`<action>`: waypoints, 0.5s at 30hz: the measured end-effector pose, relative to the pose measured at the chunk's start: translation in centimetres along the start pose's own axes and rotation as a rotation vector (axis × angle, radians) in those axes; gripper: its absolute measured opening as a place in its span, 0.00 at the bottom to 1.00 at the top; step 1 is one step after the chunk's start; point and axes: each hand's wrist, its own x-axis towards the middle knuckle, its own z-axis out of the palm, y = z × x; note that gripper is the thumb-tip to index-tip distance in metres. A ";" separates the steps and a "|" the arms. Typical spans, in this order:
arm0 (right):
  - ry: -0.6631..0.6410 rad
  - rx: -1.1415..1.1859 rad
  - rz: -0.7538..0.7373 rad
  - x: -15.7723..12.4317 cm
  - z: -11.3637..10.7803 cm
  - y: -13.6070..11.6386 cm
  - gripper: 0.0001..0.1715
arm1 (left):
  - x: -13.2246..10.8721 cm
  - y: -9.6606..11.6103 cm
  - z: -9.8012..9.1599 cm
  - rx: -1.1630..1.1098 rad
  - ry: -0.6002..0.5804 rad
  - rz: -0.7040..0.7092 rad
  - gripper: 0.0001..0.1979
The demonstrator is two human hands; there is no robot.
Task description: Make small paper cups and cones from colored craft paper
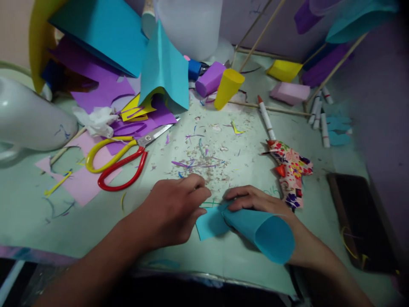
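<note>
A sheet of blue paper rolled into a cone (262,232) lies on the pale green table (38,221) near its front edge, wide end toward me. My right hand (255,200) curls over the cone's narrow end and holds it. My left hand (174,211) rests with fingers curled together at the flat loose corner of the same paper (209,226). Paper scraps (204,157) litter the table just beyond both hands.
Scissors with red and yellow handles (118,160) lie left on pink paper (79,179). A floral glue gun (289,168) sits right, a dark phone (358,217) further right. Markers (265,117), yellow (227,87) and purple (209,79) cones, coloured sheets and wooden sticks fill the back.
</note>
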 end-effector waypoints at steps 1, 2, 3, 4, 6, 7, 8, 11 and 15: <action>-0.006 -0.004 0.005 0.0 0.0 -0.1 0.26 | 0.0 0.0 -0.1 0.000 -0.013 0.000 0.11; -0.010 -0.010 0.009 0.0 0.0 -0.1 0.27 | 0.0 0.0 -0.1 0.002 -0.019 0.002 0.11; -0.011 -0.016 0.014 0.0 0.0 -0.1 0.28 | 0.0 0.0 -0.1 0.005 -0.021 0.005 0.11; -0.011 -0.021 0.013 0.0 0.0 -0.1 0.28 | 0.0 0.1 -0.1 0.008 -0.018 0.010 0.11; -0.013 -0.030 0.014 -0.1 0.1 -0.1 0.29 | 0.0 0.0 -0.1 0.013 -0.010 0.024 0.11; -0.014 -0.032 0.015 -0.1 0.1 -0.1 0.29 | 0.0 0.0 0.0 0.018 -0.006 0.029 0.11; -0.013 -0.035 0.016 -0.1 0.1 -0.1 0.29 | 0.0 -0.1 0.1 0.025 -0.003 0.034 0.11; -0.005 -0.041 0.001 -0.1 0.1 -0.1 0.29 | -0.1 -0.4 0.6 0.063 0.047 0.053 0.11; 0.005 -0.044 -0.004 -0.1 0.1 -0.4 0.29 | -1.1 0.5 0.4 0.065 0.357 0.149 0.09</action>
